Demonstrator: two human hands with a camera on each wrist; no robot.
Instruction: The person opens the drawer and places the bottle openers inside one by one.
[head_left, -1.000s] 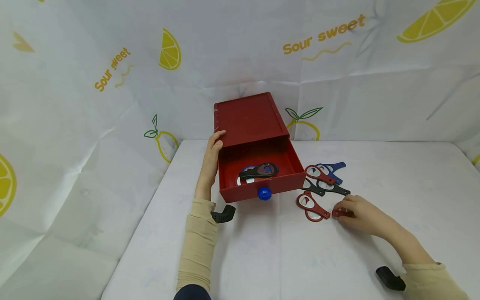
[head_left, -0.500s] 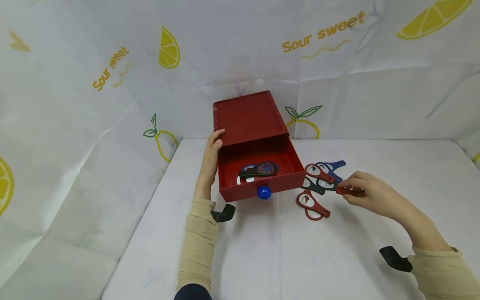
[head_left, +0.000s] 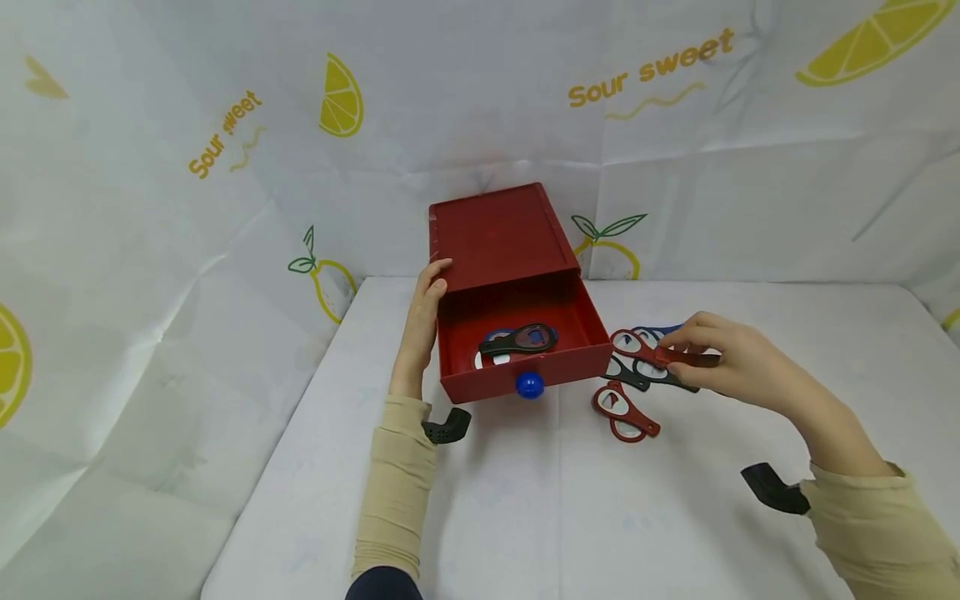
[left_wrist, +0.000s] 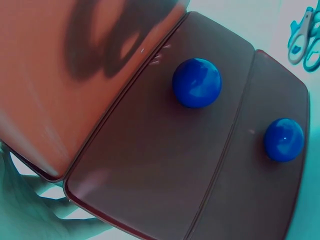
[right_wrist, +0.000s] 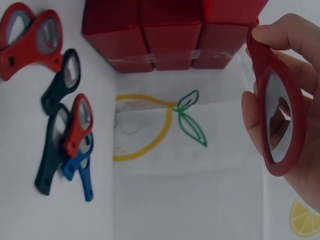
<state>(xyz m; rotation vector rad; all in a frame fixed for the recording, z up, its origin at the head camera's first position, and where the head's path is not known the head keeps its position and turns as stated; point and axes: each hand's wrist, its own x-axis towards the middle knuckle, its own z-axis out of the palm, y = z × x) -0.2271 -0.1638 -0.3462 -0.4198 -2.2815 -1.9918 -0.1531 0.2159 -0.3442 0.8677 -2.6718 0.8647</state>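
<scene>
Person's left hand (head_left: pixel 420 325) rests, fingers apart, against the left side of a red box (head_left: pixel 502 237). Its upper drawer (head_left: pixel 480 383) stands pulled out, a black magnifier (head_left: pixel 501 343) topping others inside. Loose magnifiers (head_left: pixel 636 380) lie beside it on the worktop (head_left: pixel 510 500). The right hand (head_left: pixel 738 358) pinches a red magnifier (right_wrist: pixel 270 62) by its handle.

I list: one white table (head_left: pixel 540 517); one creased white cloth (head_left: pixel 480 100) behind it and along its left side, printed with yellow lemon slices (head_left: pixel 341 96), orange "Sour sweet" lettering (head_left: pixel 667 65) twice, yellow lemon outlines (head_left: pixel 333 292) with green leaves (head_left: pixel 622 226).
</scene>
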